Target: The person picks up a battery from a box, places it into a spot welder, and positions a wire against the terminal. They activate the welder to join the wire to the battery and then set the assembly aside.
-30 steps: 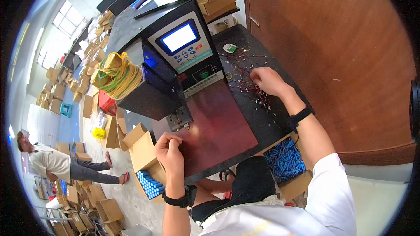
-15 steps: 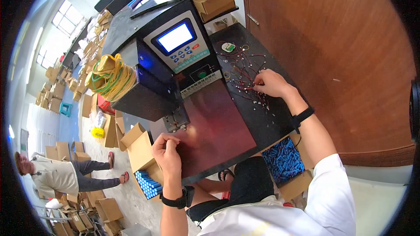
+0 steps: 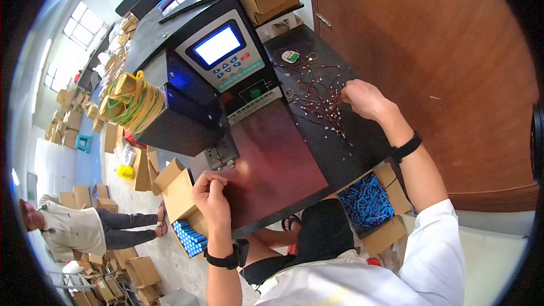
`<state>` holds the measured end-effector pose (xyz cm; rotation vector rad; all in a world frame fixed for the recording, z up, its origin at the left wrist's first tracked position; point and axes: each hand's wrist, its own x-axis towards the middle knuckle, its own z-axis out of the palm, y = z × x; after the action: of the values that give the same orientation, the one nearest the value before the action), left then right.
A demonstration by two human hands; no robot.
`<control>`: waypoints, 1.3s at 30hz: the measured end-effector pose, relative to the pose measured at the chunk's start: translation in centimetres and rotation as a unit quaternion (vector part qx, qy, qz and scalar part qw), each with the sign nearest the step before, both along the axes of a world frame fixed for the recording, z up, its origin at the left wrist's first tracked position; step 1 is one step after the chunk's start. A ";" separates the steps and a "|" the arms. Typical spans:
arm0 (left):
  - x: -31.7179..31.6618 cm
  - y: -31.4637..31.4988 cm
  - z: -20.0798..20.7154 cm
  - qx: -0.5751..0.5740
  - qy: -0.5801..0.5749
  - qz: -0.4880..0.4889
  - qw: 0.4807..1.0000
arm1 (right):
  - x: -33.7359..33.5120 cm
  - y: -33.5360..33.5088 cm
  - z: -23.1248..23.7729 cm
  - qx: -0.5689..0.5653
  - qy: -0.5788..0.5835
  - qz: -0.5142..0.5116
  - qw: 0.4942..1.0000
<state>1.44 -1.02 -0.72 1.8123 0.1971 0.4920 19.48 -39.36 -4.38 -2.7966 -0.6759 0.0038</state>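
Observation:
My left hand [image 3: 212, 195] is closed in a loose fist over the near left part of the dark red mat [image 3: 277, 158], just below the two electrode tips [image 3: 226, 164] of a bench spot welder [image 3: 221, 51]. Whatever its fingers hold is hidden. On the right, my right hand [image 3: 368, 101] has its fingertips pinched together at the edge of a spread of thin dark red wires with small white connectors [image 3: 320, 99]. Some wires reach the fingertips, but what lies between them is too small to make out.
Below the table edge stand an open box of loose blue cylindrical cells [image 3: 365, 204] at right and a carton with cells in rows [image 3: 190, 238] at left. A coil of yellow-green cable [image 3: 136, 102] hangs on the welder. A brown wooden panel [image 3: 425, 79] borders the right. Another person [image 3: 73, 226] is at far left.
My right hand has moved a little right and up, to the edge of the wires. The left hand stays closed by the electrodes. The view has shifted slightly.

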 end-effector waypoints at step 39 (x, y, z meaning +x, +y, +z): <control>0.1 -0.4 0.3 0.053 0.015 0.024 0.998 | 3.5 10.8 -6.4 0.085 -0.043 0.325 0.941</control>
<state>1.52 -1.40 -0.43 1.9232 0.2402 0.5170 23.01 -28.53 -10.74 -2.2974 -1.5070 -0.0481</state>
